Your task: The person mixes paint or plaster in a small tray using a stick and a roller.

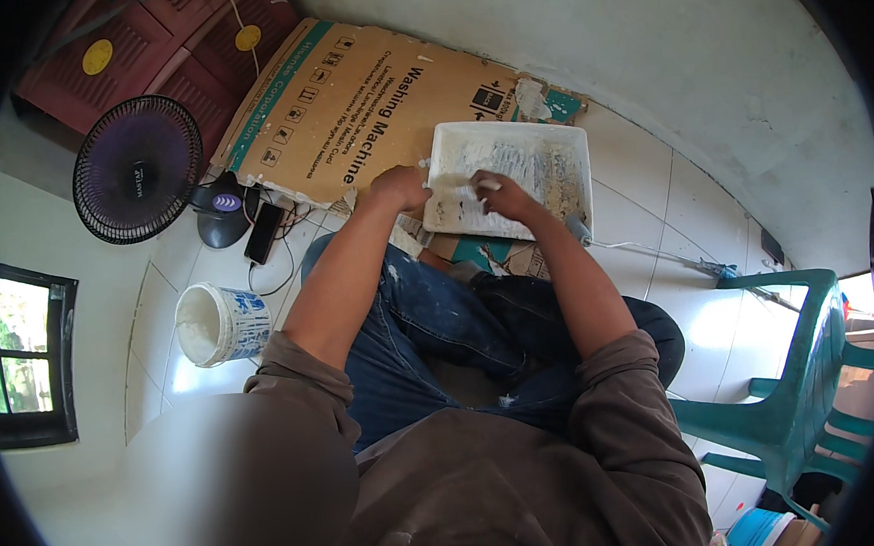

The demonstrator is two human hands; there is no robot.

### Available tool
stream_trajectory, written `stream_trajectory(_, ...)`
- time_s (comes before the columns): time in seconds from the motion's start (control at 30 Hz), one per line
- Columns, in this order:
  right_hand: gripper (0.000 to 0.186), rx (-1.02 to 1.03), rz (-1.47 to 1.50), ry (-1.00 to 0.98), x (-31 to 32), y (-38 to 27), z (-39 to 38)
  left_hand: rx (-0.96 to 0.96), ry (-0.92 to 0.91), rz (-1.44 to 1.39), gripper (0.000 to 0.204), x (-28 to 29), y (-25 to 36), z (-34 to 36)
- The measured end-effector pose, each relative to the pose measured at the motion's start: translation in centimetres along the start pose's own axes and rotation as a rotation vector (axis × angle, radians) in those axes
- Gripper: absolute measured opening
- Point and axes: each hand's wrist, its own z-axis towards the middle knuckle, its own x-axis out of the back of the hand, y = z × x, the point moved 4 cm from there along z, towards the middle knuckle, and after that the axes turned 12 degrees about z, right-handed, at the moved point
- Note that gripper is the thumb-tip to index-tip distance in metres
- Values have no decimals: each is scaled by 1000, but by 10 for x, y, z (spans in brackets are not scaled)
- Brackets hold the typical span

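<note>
A white paint tray [561, 153], smeared with white and beige residue, sits on a flattened cardboard box [329, 101]. My left hand [399, 191] is closed just at the tray's left side; what its fingers grip is hidden. My right hand [498, 199] is over the tray's inside with curled fingers on a small pale object, too small to name. A paint roller on a long pole [653, 254] lies beside the tray's lower right corner, reaching toward the chair.
A black fan [137, 168] stands left, beside a phone [264, 233] and cords. A white bucket [224, 324] is left of my legs. A green plastic chair [779, 393] stands right. A red cabinet [148, 41] and walls border the tiled floor [630, 189].
</note>
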Motion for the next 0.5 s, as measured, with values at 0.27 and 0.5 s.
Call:
stream_trajectory(0.27,15,212,-281,1030,156,4,-24,-13,-16,-21,54,4,13,8)
stream_trajectory(0.5,7,-60,283,82,8,-19,7,34,-51,-8,54,-2,-5,3)
